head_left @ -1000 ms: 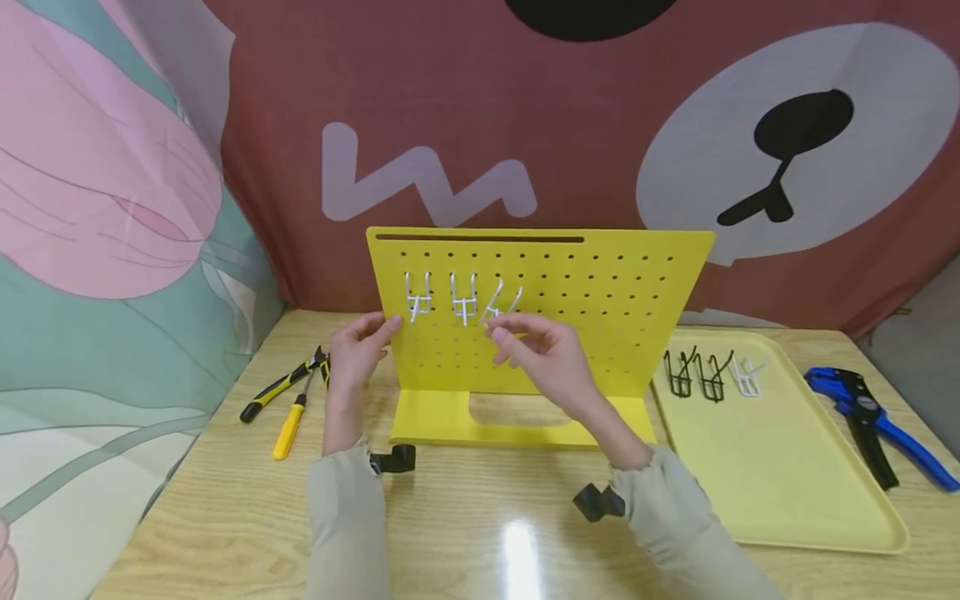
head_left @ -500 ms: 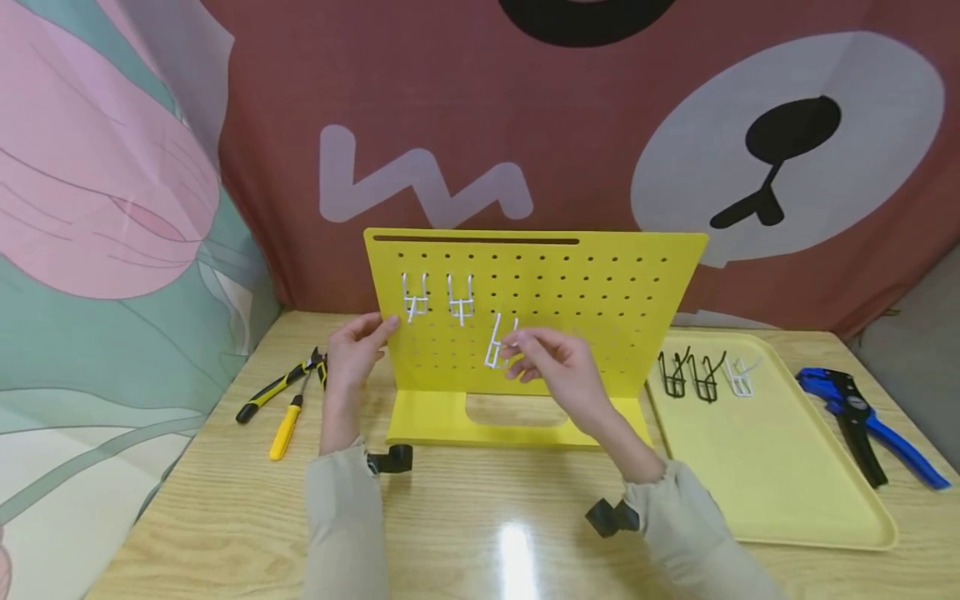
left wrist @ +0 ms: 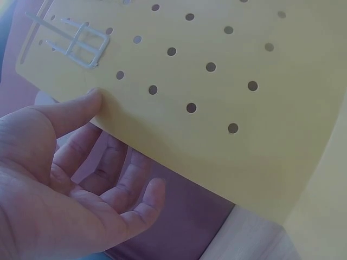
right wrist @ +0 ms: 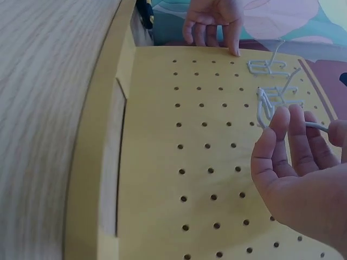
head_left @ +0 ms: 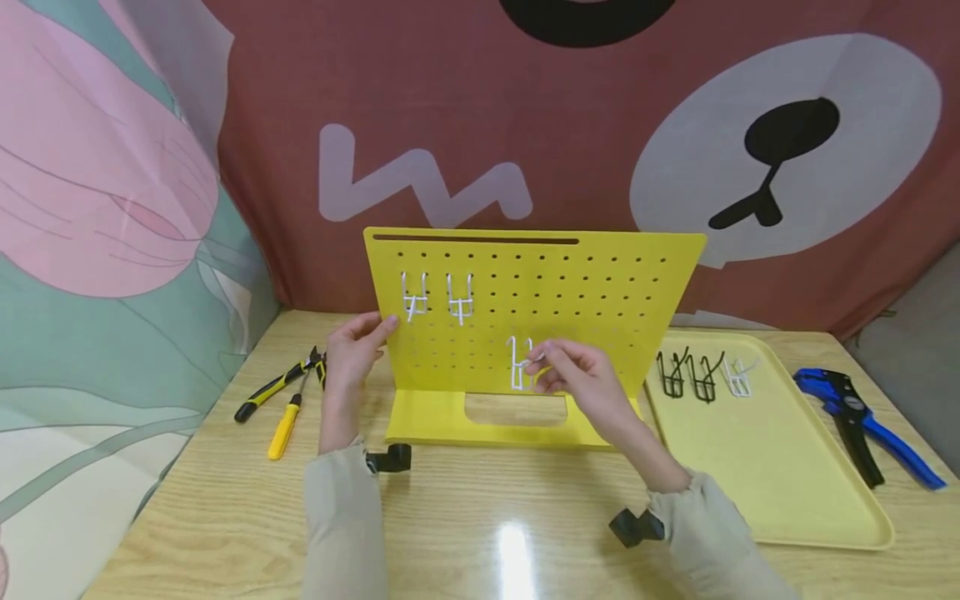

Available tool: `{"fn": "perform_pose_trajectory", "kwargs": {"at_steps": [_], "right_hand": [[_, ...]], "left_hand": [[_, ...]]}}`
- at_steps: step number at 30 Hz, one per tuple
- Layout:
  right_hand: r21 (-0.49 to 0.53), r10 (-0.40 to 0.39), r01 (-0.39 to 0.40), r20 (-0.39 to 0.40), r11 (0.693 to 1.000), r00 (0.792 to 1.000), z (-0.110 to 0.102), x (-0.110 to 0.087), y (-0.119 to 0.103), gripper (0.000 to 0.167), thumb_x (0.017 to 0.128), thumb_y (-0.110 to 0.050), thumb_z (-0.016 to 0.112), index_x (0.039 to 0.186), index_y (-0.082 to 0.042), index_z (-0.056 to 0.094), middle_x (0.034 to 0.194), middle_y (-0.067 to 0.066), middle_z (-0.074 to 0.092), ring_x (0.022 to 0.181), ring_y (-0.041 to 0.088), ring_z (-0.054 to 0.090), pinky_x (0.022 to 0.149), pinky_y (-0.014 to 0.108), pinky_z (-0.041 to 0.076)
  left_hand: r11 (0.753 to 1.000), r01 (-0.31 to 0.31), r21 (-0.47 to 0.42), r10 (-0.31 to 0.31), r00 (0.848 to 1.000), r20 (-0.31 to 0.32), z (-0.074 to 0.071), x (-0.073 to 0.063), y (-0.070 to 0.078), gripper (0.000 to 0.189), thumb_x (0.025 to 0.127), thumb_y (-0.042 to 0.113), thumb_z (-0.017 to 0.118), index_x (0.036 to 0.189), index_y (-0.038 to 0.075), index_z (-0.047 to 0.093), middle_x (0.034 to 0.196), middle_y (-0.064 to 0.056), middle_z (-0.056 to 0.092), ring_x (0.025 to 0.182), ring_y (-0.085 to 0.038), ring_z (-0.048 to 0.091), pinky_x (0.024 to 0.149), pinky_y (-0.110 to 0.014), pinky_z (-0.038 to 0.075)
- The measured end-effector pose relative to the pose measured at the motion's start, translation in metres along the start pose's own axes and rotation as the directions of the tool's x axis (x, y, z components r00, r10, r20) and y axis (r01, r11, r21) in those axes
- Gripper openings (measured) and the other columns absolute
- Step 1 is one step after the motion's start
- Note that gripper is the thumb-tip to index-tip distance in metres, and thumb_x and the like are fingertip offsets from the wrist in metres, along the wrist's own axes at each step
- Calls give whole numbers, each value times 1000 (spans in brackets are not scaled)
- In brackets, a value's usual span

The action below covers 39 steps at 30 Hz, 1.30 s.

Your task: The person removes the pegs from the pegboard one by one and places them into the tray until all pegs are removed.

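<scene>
While left hand (head_left: 354, 346) holds pegboard (head_left: 528, 286) | right hand (head_left: 583, 377) pinches white hook (head_left: 514, 365) | long axis upright, curled end up

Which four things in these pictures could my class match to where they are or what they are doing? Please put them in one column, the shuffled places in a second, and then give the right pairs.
Column one
1. Left hand
2. Right hand
3. Two black hooks
4. Yellow-handled screwdriver

Column two
A. Lying on the tray
B. Holding a white hook
C. On the table, beside the pliers
D. At the side edge of the pegboard, thumb on its front

Right pairs
1-D, 2-B, 3-A, 4-C
</scene>
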State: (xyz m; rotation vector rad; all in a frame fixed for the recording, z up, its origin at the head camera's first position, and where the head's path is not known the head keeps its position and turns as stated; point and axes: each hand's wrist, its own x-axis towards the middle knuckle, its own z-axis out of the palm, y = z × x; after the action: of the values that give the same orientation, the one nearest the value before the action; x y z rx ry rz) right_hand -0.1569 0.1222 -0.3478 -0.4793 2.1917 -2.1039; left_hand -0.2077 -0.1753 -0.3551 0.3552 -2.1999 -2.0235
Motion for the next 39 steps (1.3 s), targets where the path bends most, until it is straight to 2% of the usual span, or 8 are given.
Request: {"fn": "perform_pose_trajectory", "kwargs": {"at_steps": [4,8,11,22,30,34,39], "right_hand": [[-25,37,-37,3,999,999,-10,-7,8,36,103,-22,47,108,12,60,91,9,68,72,17,64,69,28,55],[-77,55,-55,2,996,998,-23,-14,13,37,103,-24,48,107,11,60,92,13,68,73,17,64,69,29,55],[-117,48,-49,-4,992,999,-36,-20,14,37,103,-25,48,107,10,61,94,18,67,75,18,65,69,30,55],[-186,30,-37,-43,982,999,-85,-46,17,34,103,-20,47,106,11,60,90,7,69,76,17,66,66,25,54],[-316,76,-90,-59,944,995,-113,-72,30,35,104,-20,44,105,10,60,86,6,68,75,17,66,66,29,55],[-346,78,-106,-92,932,993,-128,-80,31,35,104,-21,42,105,8,61,86,5,68,76,15,65,66,28,55],[-375,101,-124,-81,919,992,-145,-87,32,34,105,-21,40,103,6,61,85,6,68,75,16,66,66,28,54]], "left_hand": [[1000,-1,-2,1,1000,2,-1,0,0,45,89,31,70,124,4,62,118,-8,58,104,-17,53,95,-42,45],[1000,3,-8,-3,1000,0,0,0,0,45,89,31,70,123,4,62,117,-7,58,103,-17,53,96,-43,45],[1000,-1,-3,1,1000,4,0,0,1,46,89,31,70,124,4,62,118,-8,58,104,-17,53,96,-43,45],[1000,-1,3,1,1000,4,0,1,-1,46,89,33,70,124,5,62,120,-8,58,106,-18,52,96,-43,45],[1000,1,3,-1,1000,8,0,-1,-3,45,89,32,69,124,3,62,121,-9,57,103,-18,53,96,-44,45],[1000,-1,-4,1,1000,1,0,-1,-2,44,89,31,70,123,4,62,120,-9,57,103,-18,53,95,-44,45],[1000,3,-8,-3,1000,0,-1,-2,0,44,90,30,69,124,4,62,120,-8,57,105,-18,53,95,-42,45]]}}
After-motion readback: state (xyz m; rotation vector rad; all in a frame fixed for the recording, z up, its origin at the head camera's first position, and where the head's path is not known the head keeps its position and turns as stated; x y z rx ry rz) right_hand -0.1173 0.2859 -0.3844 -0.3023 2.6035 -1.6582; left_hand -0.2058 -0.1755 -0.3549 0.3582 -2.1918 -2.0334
